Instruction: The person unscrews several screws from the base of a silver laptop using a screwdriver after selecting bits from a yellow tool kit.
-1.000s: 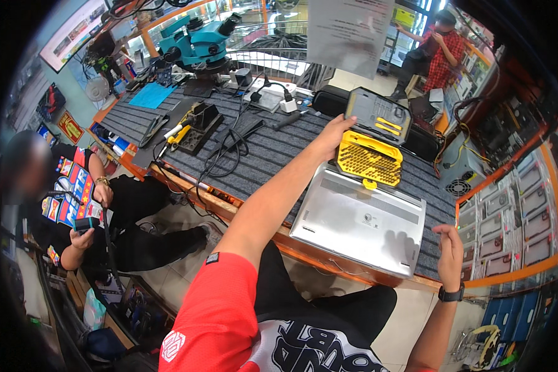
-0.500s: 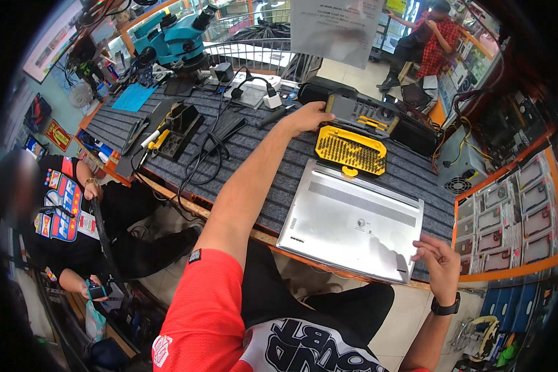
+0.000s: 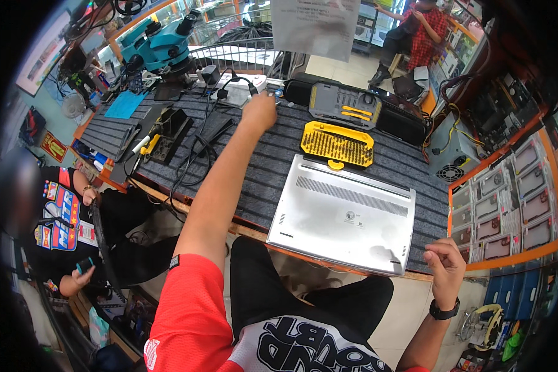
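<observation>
My left hand [image 3: 259,111] is stretched over the back of the ribbed dark mat [image 3: 167,99], fingers curled beside plugs and a small blue item [image 3: 278,93]; what they grip is hidden. My right hand [image 3: 446,263] is loosely bent, with a gap between thumb and index finger, just off the right corner of a silver laptop [image 3: 341,223], lying bottom up at the front edge. Behind it sit an open yellow bit case [image 3: 336,144] and its upright grey lid [image 3: 342,102] with yellow tools.
A teal microscope [image 3: 158,49], power strip [image 3: 235,93], tool holder [image 3: 164,133] and loose cables line the left and back. At right stand a power supply [image 3: 446,155] and display case [image 3: 514,198]. One co-worker [image 3: 68,229] sits left; another person [image 3: 425,34] is beyond the bench.
My left hand has moved leftward from the bit case's lid toward the plugs. My right hand has come away from the laptop's corner. The view has shifted slightly.
</observation>
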Available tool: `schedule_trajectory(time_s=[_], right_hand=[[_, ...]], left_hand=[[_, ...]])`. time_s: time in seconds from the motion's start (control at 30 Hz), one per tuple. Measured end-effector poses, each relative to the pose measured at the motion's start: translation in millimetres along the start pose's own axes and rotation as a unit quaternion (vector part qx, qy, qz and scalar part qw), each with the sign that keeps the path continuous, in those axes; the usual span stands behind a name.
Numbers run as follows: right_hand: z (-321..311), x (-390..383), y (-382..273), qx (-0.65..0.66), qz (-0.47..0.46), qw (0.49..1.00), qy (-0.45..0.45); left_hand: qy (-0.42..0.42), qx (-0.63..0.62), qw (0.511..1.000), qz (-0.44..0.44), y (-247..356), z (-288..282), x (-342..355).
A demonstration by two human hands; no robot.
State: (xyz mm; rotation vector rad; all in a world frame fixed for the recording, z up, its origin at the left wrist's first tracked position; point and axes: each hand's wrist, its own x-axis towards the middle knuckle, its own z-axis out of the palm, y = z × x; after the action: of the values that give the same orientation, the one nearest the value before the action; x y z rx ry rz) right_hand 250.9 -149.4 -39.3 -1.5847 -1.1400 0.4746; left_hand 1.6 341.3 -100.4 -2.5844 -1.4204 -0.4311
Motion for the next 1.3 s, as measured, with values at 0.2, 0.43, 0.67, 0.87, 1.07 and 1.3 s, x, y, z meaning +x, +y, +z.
schedule_trajectory(time_s=[0.2,0.43,0.67,0.87,1.07,1.3], right_hand=[[19,-6,-13,0.162,0.034,0.986,0.010],[47,13,-38,0.248,-0.058,0.967,-0.020],[79,32,-60,0.321,-0.085,0.943,-0.027],[71,18,-60,0.314,-0.104,0.943,-0.039],[62,13,-60,0.314,-0.090,0.945,-0.031],[61,10,-57,0.307,-0.097,0.946,-0.030]], left_hand=[[0.004,0.042,0.999,0.019,-7,-2,-10],[0.051,-0.339,0.934,0.104,65,-110,-107],[-0.056,-0.540,0.812,0.216,174,-176,-235],[-0.048,-0.530,0.818,0.216,189,-186,-240],[-0.037,-0.510,0.823,0.248,197,-188,-241],[-0.058,-0.536,0.809,0.233,198,-186,-243]])
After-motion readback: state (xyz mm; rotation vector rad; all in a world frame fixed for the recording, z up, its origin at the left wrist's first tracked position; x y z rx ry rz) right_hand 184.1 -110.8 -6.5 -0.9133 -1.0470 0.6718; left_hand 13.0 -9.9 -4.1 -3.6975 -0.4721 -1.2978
